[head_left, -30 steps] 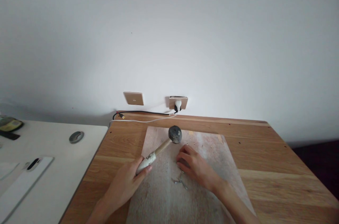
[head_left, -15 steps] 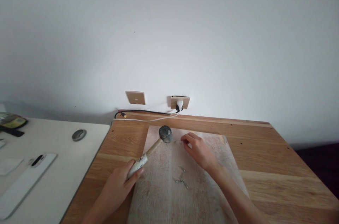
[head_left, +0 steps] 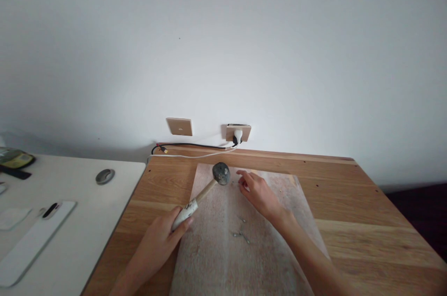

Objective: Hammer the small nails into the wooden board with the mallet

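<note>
My left hand (head_left: 164,235) is wrapped round the white-wrapped wooden handle of a mallet (head_left: 221,174). Its dark, scuffed round head hangs over the far part of a worn, pale wooden board (head_left: 206,249). Just right of the mallet head, my right hand (head_left: 256,191) hovers by the board with its index finger stretched out and the others loosely curled. I see nothing between its fingers. Small specks, too tiny to make out, show on the board between the mallet head and that hand. Nearer to me lie several loose metal nails (head_left: 241,234).
The board rests on a brown wooden table (head_left: 352,212) against a white wall with a wall socket (head_left: 238,134) and cables (head_left: 188,145). At left, a white desk (head_left: 80,221) bears a long white object (head_left: 38,244) and a round grey disc (head_left: 105,176).
My right hand's index finger has straightened away from the thumb. The mallet head has shifted slightly right and up, still in my left hand. The view has tilted a little.
</note>
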`<state>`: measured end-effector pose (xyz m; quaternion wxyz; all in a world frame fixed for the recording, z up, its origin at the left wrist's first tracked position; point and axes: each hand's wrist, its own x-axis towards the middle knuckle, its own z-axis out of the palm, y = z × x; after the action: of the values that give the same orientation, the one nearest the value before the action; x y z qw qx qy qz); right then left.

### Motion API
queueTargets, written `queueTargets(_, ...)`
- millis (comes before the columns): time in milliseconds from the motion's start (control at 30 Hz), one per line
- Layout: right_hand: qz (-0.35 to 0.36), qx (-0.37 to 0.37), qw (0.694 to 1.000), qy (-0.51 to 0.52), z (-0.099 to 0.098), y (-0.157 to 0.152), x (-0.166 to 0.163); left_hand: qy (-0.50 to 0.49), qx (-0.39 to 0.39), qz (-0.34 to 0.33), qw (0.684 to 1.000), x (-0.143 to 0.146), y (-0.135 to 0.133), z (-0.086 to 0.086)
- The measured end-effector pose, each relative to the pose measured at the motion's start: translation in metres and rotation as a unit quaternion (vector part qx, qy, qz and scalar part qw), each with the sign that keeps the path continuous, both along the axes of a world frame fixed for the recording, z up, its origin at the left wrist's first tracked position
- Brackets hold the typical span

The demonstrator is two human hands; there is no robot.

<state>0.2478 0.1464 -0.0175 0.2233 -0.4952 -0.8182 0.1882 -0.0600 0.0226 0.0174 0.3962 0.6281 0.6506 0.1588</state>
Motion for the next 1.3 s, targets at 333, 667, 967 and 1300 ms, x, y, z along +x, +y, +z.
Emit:
queueTargets(333, -0.042, -0.001, 0.998, 0.042, -0.009, -0.004, 0.000, 0.018, 0.011, -0.034, 0.999, 0.018, 0.009, 0.010)
queueTargets(667, -0.066, 0.017, 0.995, 0.069, -0.003, -0.027, 0.036, 0.097, 0.025, -0.083, 0.991, 0.038, 0.028, 0.015)
queueTargets(967, 0.091, 0.014, 0.996, 0.020, 0.019, -0.075, 0.029, 0.093, 0.026, -0.081, 0.992, 0.036, 0.029, 0.012)
queueTargets(1300, 0.254, 0.136, 0.955, -0.064, 0.012, -0.078, 0.031, 0.088, 0.010, -0.051, 0.995, 0.024, 0.016, 0.011)
